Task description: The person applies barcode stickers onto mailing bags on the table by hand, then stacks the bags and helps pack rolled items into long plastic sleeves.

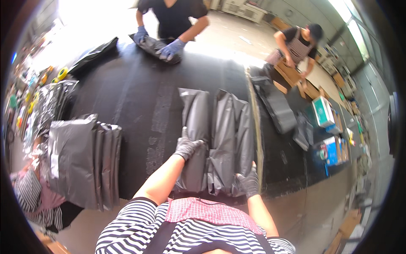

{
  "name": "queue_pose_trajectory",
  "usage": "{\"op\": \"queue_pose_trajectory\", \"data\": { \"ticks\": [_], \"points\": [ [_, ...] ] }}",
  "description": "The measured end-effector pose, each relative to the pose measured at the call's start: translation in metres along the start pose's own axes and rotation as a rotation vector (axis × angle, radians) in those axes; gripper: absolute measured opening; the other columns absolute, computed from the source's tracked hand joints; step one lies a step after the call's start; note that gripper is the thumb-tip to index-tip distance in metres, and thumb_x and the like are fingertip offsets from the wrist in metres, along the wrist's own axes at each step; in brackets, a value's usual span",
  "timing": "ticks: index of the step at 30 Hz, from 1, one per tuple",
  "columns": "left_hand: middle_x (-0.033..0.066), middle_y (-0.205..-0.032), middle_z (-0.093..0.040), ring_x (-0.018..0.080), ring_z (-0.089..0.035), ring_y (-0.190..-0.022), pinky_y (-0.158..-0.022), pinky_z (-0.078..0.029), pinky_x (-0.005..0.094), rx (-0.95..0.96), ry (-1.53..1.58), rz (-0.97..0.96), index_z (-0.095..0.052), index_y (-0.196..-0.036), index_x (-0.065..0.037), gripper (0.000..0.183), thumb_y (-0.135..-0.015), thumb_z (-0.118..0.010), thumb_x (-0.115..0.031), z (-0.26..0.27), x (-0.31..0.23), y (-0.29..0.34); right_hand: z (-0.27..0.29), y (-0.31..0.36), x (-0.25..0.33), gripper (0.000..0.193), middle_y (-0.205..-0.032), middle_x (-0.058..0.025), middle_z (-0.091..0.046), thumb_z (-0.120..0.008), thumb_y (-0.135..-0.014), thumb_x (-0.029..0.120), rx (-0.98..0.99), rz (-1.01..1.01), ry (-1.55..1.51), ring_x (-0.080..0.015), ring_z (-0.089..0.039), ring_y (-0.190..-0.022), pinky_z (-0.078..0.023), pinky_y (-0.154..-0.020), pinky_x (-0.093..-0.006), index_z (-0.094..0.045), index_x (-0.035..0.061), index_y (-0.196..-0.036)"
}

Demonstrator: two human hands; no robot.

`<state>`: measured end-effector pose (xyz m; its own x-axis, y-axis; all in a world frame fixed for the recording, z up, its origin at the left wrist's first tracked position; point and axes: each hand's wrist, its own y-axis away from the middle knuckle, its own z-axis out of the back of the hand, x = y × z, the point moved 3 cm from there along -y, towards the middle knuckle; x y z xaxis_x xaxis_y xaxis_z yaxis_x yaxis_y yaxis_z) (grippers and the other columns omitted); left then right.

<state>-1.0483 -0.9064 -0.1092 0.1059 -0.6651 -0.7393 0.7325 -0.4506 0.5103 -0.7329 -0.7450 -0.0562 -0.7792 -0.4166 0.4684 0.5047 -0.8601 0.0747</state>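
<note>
Three long, dark grey plastic mailing bags lie side by side in front of me: a left bag [195,112], a middle bag [221,131] and a right bag [242,127]. My left hand [187,146], in a grey glove, rests on the left bag's side with thumb and fingers spread. Also gloved, my right hand [249,183] presses against the near right edge of the right bag, its fingers apart and partly hidden. The bags look filled and creased; their contents are hidden.
The bags lie on a black table [144,97]. Left stands a row of filled grey bags [74,156]. Opposite, a person's gloved hands [171,48] hold another bag. At right, more bags [279,110], small boxes [323,112] and a person handling a carton [287,73].
</note>
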Motion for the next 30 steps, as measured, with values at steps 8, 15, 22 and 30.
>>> {"op": "queue_pose_trajectory", "data": {
  "ticks": [8,15,22,30],
  "points": [
    [0.0229,-0.160,-0.025,0.0403,-0.020,-0.150,-0.119,-0.020,0.0587,-0.320,-0.382,-0.729,-0.025,-0.157,-0.012,0.093,-0.083,-0.076,-0.036,-0.047,-0.087,0.061,0.028,0.005,-0.009,0.110,-0.115,-0.0329,-0.063,-0.082,-0.072,0.045,0.044,-0.122,0.169,-0.0458,-0.063,-0.108,-0.050,-0.096,-0.0512,-0.025,-0.0046,-0.152],
    [0.0215,-0.164,-0.018,0.0422,-0.016,-0.151,-0.120,-0.019,0.0546,-0.227,-0.716,-0.655,-0.030,-0.157,-0.011,0.084,-0.088,-0.069,-0.039,-0.164,-0.057,0.113,0.020,-0.009,-0.054,0.108,-0.151,-0.0294,-0.039,-0.072,-0.084,0.053,0.233,0.008,-0.288,-0.0408,-0.042,-0.139,-0.036,-0.115,-0.0457,-0.014,0.0020,-0.158],
    [0.0215,-0.164,-0.019,0.0378,-0.017,-0.152,-0.124,-0.018,0.0419,-0.180,-0.488,-0.457,-0.027,-0.157,-0.007,0.077,-0.093,-0.065,-0.027,-0.134,-0.029,0.091,0.090,0.079,-0.286,0.061,-0.132,-0.0293,-0.059,-0.065,-0.089,0.033,0.130,0.005,-0.542,-0.0380,-0.058,-0.123,-0.046,-0.104,-0.0425,-0.053,-0.0050,-0.135],
    [0.0267,-0.162,-0.019,0.0432,-0.026,-0.147,-0.122,-0.025,0.0456,-0.388,-0.668,-0.325,-0.014,-0.158,-0.004,0.115,-0.076,-0.081,-0.050,-0.307,-0.115,0.135,0.186,0.084,-0.463,0.047,-0.118,-0.0246,-0.068,-0.062,-0.092,0.031,0.045,-0.202,-0.449,-0.0382,-0.065,-0.111,-0.051,-0.097,-0.0439,-0.061,-0.0024,-0.125]
  ]
}}
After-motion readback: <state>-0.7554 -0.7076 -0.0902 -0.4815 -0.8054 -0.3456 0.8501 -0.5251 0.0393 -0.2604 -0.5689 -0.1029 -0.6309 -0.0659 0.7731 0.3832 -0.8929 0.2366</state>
